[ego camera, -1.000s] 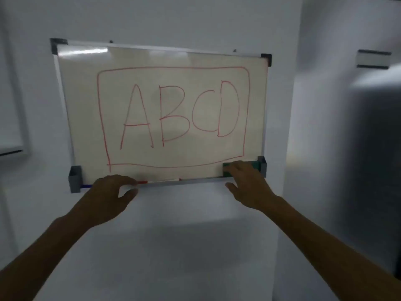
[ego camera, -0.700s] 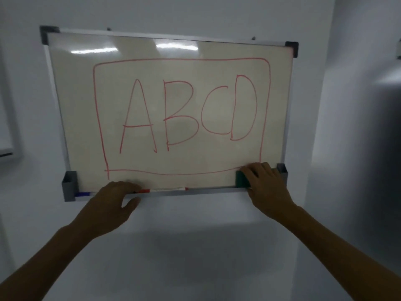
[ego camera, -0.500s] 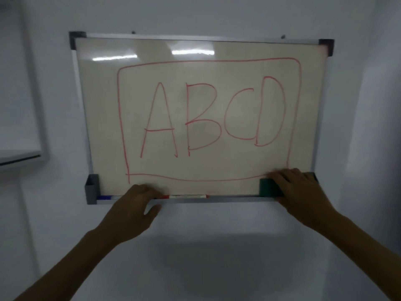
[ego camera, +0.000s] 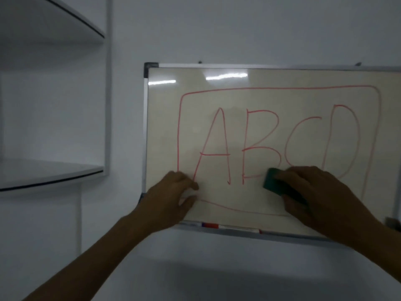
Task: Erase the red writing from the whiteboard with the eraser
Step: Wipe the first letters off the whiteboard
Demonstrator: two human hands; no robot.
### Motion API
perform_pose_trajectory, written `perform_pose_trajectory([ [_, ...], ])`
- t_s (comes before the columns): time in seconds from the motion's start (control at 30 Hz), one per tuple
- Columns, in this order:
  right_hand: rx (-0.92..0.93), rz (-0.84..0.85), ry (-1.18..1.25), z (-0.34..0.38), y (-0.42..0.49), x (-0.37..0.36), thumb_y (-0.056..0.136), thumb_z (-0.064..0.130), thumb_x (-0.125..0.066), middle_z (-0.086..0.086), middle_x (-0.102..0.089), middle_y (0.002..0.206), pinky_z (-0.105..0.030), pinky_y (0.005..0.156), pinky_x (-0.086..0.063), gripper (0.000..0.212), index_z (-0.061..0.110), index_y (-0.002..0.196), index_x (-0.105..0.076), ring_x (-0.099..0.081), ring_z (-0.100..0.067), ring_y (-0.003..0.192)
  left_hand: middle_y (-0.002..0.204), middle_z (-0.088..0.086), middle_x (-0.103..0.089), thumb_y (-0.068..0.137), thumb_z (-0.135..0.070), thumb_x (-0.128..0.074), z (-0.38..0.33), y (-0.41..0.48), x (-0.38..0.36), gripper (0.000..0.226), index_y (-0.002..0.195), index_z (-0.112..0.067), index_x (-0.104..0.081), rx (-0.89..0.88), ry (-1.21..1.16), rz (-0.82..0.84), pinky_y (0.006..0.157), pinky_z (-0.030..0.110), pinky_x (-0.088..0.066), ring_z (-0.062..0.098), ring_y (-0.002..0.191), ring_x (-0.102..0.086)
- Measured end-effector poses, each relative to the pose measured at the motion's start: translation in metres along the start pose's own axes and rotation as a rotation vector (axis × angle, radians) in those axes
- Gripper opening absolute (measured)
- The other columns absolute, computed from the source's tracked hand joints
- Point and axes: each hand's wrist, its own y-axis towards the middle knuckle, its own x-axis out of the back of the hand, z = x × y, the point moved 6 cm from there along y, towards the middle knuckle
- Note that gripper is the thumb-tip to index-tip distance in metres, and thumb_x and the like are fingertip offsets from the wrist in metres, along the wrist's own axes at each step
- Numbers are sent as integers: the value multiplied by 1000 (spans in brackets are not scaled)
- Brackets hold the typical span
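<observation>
A whiteboard [ego camera: 165, 118] hangs on the wall, its right edge cut off by the frame. Red writing [ego camera: 217, 135] reads ABCD inside a red box outline. My right hand [ego camera: 321, 196] grips a green eraser [ego camera: 273, 181] and presses it on the board at the foot of the letter B. My left hand [ego camera: 171, 200] rests on the board's lower left corner, fingers curled against the surface, covering the box's bottom left corner.
A marker with a red cap [ego camera: 209, 225] lies in the tray [ego camera: 238, 232] along the board's bottom edge. White corner shelves [ego camera: 54, 170] stand to the left of the board. The wall around is plain white.
My right hand has lifted the eraser off the tray's right end and brought it left onto the board under the B. My left hand moved up from the tray onto the board. The view swung left.
</observation>
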Motion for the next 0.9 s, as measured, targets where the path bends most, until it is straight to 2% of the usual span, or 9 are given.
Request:
perform_pose_trajectory([
  [0.13, 100, -140, -8, 46, 66, 7, 81, 18, -73, -25, -63, 115, -46, 71, -58, 48, 3, 125, -62, -62, -36, 94, 128, 3, -59, 91, -27, -57, 15, 34, 55, 39, 128, -15, -57, -4, 55, -157, 99, 19, -38, 16, 120, -50],
  [0.2, 134, -163, -45, 61, 98, 7, 85, 19, -72, -26, -61, 119, -45, 74, -58, 47, 5, 128, -61, -61, -36, 97, 137, 8, -55, 91, -23, -59, 23, 50, 79, 46, 135, -10, -52, -4, 82, -229, 107, 20, -31, 22, 128, -49],
  [0.27, 132, -195, -27, 71, 127, 8, 85, 21, -73, -24, -62, 120, -43, 76, -58, 46, 7, 126, -61, -61, -34, 98, 150, 7, -44, 91, -26, -59, 30, 65, 98, 57, 143, -11, -41, -6, 120, -269, 114, 23, -23, 22, 139, -39],
  [0.4, 104, -249, 19, 84, 169, 13, 84, 21, -77, -21, -64, 118, -40, 78, -58, 43, 4, 122, -63, -62, -33, 99, 164, 1, -4, 89, -39, -59, 43, 91, 112, 85, 154, -16, -8, -7, 246, -139, 123, 39, -10, 16, 151, -1],
  [0.47, 94, -286, 19, 89, 183, 17, 86, 20, -75, -22, -63, 119, -42, 77, -56, 42, 3, 122, -63, -61, -34, 101, 164, 2, 7, 85, -44, -62, 47, 100, 115, 97, 153, -16, 1, -4, 322, -67, 124, 43, -6, 18, 151, 9],
  [0.63, 19, -364, 15, 86, 209, 23, 88, 20, -73, -22, -63, 122, -42, 82, -55, 41, 1, 123, -64, -61, -35, 104, 161, 6, 21, 76, -48, -70, 60, 110, 118, 116, 152, -14, 12, 23, 389, -21, 123, 45, 1, 23, 148, 21],
  [0.8, -106, -423, 17, 74, 228, 21, 91, 24, -69, -19, -60, 127, -43, 84, -54, 43, 6, 129, -60, -57, -34, 111, 161, 4, 24, 75, -51, -70, 73, 110, 117, 121, 151, -14, 16, 13, 440, -28, 123, 48, 0, 21, 148, 21],
  [0.9, -117, -459, 63, 91, 222, -6, 100, 38, -52, -5, -61, 119, -40, 86, -54, 36, 17, 129, -56, -56, -19, 104, 161, 3, 24, 74, -54, -70, 78, 110, 117, 122, 151, -15, 16, -21, 414, -46, 123, 43, 1, 19, 148, 21],
])
